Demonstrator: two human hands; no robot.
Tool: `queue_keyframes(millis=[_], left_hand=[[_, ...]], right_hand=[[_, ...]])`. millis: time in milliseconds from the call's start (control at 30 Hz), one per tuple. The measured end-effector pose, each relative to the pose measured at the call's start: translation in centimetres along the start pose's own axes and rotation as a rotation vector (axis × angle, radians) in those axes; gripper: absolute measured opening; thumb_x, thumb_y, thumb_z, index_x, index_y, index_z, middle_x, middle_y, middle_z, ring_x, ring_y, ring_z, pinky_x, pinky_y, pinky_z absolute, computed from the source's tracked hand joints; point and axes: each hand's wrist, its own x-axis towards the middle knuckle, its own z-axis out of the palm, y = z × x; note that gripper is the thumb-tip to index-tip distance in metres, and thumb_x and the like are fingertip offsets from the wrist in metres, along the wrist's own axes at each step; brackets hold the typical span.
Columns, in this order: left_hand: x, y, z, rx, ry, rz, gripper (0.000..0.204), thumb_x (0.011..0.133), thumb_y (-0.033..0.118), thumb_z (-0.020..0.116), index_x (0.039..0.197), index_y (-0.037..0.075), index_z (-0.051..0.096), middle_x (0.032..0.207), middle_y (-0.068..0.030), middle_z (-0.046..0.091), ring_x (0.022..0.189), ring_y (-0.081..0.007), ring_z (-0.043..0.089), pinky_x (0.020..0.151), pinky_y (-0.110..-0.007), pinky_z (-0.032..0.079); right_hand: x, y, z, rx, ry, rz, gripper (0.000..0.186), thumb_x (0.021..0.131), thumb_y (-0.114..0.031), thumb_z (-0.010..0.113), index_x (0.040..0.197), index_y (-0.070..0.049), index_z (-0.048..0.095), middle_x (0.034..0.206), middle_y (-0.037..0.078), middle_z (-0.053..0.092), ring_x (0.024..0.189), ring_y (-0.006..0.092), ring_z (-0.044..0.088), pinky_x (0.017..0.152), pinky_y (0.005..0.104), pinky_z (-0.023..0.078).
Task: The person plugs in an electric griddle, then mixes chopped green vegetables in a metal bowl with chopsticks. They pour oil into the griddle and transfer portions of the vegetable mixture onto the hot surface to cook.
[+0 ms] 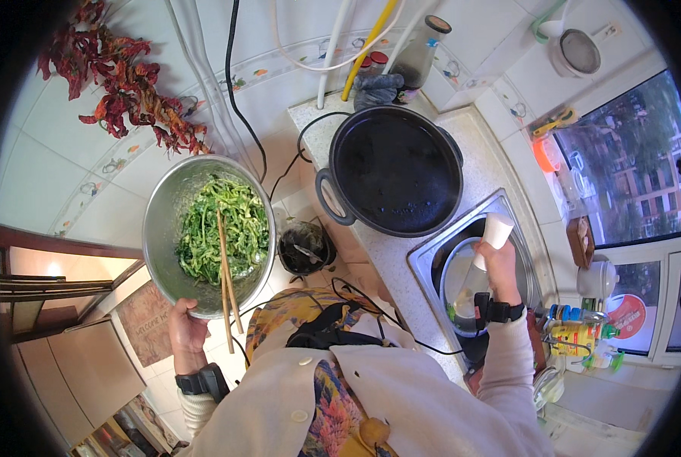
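My left hand [187, 329] is closed on the near rim of a large metal mixing bowl [162, 217], held up left of my body. Chopped leafy greens [234, 217], coated in something pale, fill part of it. A pair of wooden chopsticks [224, 263] leans in the greens and sticks out over the near rim. Over the sink [423, 263], my right hand [500, 266] is wrapped round a container with a white cylindrical top [497, 230]. Its clear-looking lower part is mostly hidden by my hand. Below lies a round basin [449, 278] with bits of green.
A wide black pan [398, 171] with side handles stands on the speckled counter [386, 255]. A dark bin [304, 247] stands on the floor. Dried red peppers [131, 91] hang on the tiled wall. Cables run past the counter. Bottles [577, 331] stand right of the sink.
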Motion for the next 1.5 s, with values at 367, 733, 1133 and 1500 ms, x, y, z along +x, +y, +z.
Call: queue_keyframes(millis=[367,733,1133,1500], left_hand=[[-1.5,0.4,0.8,-0.046,0.014,0.0,0.014,0.075,0.001,0.052,0.088,0.002,0.052,0.086,-0.0069,0.058,0.081,-0.0228,0.06,0.08,-0.039,0.052],[-1.7,-0.1,0.6,-0.066,0.042,0.014,0.033,0.074,0.001,0.05,0.107,-0.004,0.05,0.099,-0.0105,0.06,0.09,-0.0246,0.06,0.083,-0.039,0.051],[-1.2,-0.6,-0.3,-0.082,0.035,0.033,0.035,0.074,0.001,0.051,0.109,-0.003,0.051,0.102,-0.0095,0.06,0.091,-0.024,0.06,0.084,-0.038,0.051],[-1.5,-0.6,-0.1,-0.097,0.032,0.033,0.037,0.074,0.0,0.05,0.11,-0.004,0.05,0.104,-0.0103,0.06,0.093,-0.0244,0.059,0.085,-0.039,0.05]], right_hand=[[2.1,-0.5,0.3,0.218,-0.12,-0.028,0.019,0.068,-0.004,0.059,0.087,-0.003,0.057,0.081,0.004,0.058,0.071,0.0144,0.055,0.065,0.0271,0.043],[2.9,-0.7,0.2,0.24,-0.171,-0.017,0.015,0.068,-0.007,0.06,0.083,-0.004,0.058,0.08,0.005,0.059,0.07,0.0151,0.055,0.064,0.0271,0.043],[5.3,0.3,0.3,0.176,-0.061,0.001,0.015,0.069,-0.008,0.062,0.083,-0.004,0.059,0.075,0.004,0.058,0.067,0.0152,0.055,0.061,0.0287,0.042],[6.5,-2.7,1.0,0.223,-0.121,-0.096,0.019,0.07,-0.008,0.06,0.087,-0.002,0.058,0.078,0.006,0.059,0.069,0.0158,0.056,0.063,0.0285,0.043]])
